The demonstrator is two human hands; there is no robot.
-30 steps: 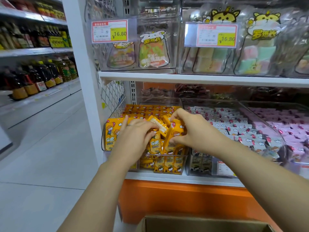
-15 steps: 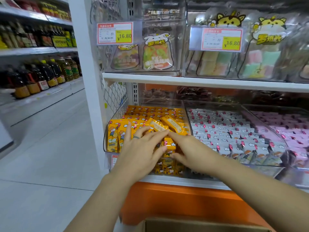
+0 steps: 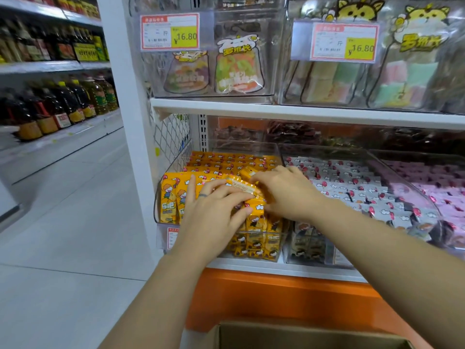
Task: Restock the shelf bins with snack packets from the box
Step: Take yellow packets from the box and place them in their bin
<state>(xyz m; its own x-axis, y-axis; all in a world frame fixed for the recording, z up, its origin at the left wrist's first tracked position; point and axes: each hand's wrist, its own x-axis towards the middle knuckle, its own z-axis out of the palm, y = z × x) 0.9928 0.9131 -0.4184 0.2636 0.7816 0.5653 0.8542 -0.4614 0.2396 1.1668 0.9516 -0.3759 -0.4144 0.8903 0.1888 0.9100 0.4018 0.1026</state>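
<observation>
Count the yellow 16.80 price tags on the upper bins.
2: left price tag on the left upper bin, right price tag on the next one. More may sit beyond the frame's right edge.

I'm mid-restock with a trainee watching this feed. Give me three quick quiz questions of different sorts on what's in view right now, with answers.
1. True or false: both hands are over the bin of yellow snack packets.
2. Multiple choice: the bin right beside the yellow one holds (A) white-grey packets, (B) oil bottles, (C) green tins.
3. Fill in: both price tags on the upper shelf read ___.

Key
1. True: the left hand and right hand press on loose yellow packets at the bin's front.
2. A: the white-grey packets.
3. 16.80; the second tag reads the same.
</observation>
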